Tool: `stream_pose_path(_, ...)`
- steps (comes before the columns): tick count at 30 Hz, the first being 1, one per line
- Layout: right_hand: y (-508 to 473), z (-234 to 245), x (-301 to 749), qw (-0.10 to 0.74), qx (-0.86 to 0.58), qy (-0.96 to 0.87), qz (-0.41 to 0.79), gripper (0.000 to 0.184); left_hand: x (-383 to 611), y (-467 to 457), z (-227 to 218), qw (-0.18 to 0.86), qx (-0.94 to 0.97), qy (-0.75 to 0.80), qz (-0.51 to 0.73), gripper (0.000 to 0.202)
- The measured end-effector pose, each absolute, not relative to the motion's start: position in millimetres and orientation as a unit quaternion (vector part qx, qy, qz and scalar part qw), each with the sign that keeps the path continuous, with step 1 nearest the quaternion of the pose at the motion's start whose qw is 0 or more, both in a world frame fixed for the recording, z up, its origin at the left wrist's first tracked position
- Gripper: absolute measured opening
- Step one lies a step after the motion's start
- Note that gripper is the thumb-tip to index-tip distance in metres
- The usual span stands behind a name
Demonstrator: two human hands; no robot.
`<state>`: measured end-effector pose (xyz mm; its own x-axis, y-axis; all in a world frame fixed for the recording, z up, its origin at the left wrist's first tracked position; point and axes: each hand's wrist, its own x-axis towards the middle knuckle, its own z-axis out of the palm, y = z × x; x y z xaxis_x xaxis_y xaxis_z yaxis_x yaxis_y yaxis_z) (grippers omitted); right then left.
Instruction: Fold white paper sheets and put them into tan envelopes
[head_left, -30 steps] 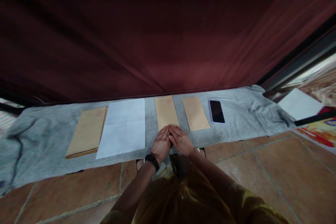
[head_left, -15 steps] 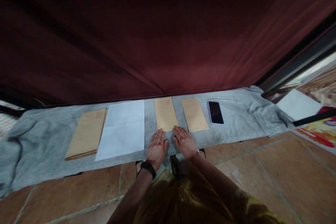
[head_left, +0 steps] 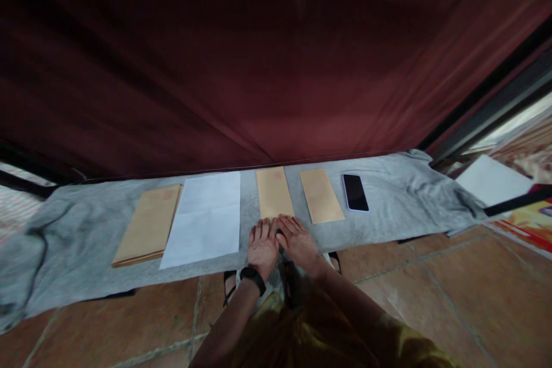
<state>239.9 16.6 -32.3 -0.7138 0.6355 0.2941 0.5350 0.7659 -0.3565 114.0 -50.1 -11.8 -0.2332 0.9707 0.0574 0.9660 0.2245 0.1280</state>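
My left hand [head_left: 263, 246] lies flat and open, palm down, its fingertips at the near edge of a brown envelope [head_left: 274, 191]. Beside it my right hand [head_left: 298, 242] is open too, fingers stretched out toward the same edge. The two hands nearly touch at the thumbs, and neither holds anything. To the right lies a second brown envelope [head_left: 321, 195]. On the left are a white sheet of paper [head_left: 204, 218] with faint crease lines and a stack of brown envelopes [head_left: 149, 223], partly tucked against the sheet's edge.
A phone [head_left: 355, 192] with a dark screen lies right of the envelopes on the grey cloth [head_left: 401, 198]. A dark red fabric [head_left: 276, 69] rises behind the cloth. At the far right are white paper [head_left: 494, 181] and a colourful printed sheet [head_left: 528, 227]. Tiled floor [head_left: 168, 316] shows in front.
My hands have come closer together at the envelope's near edge. The view has tilted slightly, so everything on the cloth appears a little lower. Both envelopes stay in place.
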Motion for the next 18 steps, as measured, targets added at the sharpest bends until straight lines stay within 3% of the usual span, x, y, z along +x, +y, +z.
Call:
stream_pose_path(10,14,-36,254,0.214,-0.370,-0.899,0.099,0.047,108,-59,-16,0.020,0.573,0.813,0.100,0.048)
stream_pose_path(18,14,-36,252,0.223,-0.374,-0.895,0.096,0.047,98,-24,-3,0.034,0.507,0.848,0.152,0.031)
